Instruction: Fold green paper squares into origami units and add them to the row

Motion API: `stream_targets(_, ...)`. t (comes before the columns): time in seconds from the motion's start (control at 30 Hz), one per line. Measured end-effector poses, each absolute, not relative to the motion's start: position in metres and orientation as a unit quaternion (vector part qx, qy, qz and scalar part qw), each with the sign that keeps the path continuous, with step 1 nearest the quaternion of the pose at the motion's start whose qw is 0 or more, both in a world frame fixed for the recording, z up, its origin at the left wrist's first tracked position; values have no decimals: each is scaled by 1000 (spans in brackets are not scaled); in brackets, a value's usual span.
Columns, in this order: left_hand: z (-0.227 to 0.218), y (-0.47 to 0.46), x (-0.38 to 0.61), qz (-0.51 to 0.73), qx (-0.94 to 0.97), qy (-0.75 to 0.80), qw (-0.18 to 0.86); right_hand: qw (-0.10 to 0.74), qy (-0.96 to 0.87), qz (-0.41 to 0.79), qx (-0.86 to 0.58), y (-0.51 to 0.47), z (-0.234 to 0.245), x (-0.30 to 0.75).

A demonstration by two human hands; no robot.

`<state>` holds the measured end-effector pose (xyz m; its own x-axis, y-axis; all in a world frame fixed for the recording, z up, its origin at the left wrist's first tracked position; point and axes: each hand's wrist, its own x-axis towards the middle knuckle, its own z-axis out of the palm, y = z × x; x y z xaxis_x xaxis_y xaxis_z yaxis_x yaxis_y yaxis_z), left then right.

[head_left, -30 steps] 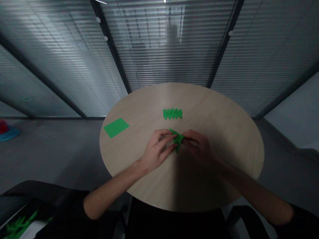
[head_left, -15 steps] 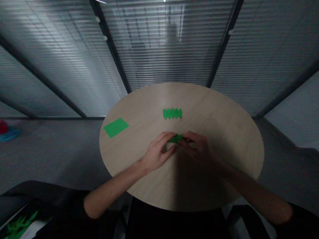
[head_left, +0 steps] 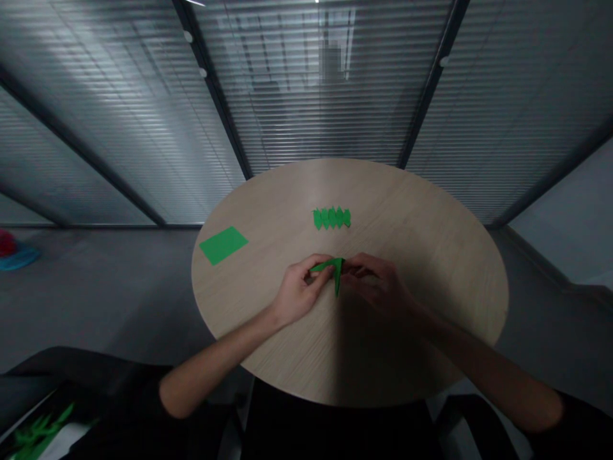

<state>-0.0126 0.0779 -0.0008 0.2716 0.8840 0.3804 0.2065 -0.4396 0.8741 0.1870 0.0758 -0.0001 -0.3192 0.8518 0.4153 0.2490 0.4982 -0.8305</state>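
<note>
A piece of folded green paper [head_left: 338, 276] is between my hands, above the near middle of the round table [head_left: 421, 217]. One narrow arm of it points left and another hangs down toward me. My left hand [head_left: 295, 291] pinches the left arm between thumb and fingers. At the paper's upper right corner, the fingers of my right hand [head_left: 383, 287] are closed on its edge, with the fingertips partly in shadow. Farther back lies a row of several small folded green paper pieces [head_left: 332, 218], side by side. To the left rests a flat green paper sheet [head_left: 223, 245].
Dark chair parts [head_left: 86, 364] are at the lower left, with green plant-like pieces [head_left: 41, 434] beside them. A red and blue object [head_left: 16, 252] is on the floor far left. Glass panels with blinds [head_left: 325, 108] stand behind the table.
The green paper has turned and been bent, so one arm now hangs toward me. My left hand has shifted slightly left along it. The sheet and the row are unmoved.
</note>
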Motion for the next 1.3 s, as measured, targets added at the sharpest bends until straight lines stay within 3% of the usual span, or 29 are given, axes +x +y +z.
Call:
stream_targets(0.47, 0, 79, -14, 442, 678, 360, 464, 482, -735, 323, -350, 76, -3, 188)
stream_targets(1.3, 1, 80, -15, 441, 658, 337, 509, 454, -778, 295, -319, 73, 3, 190)
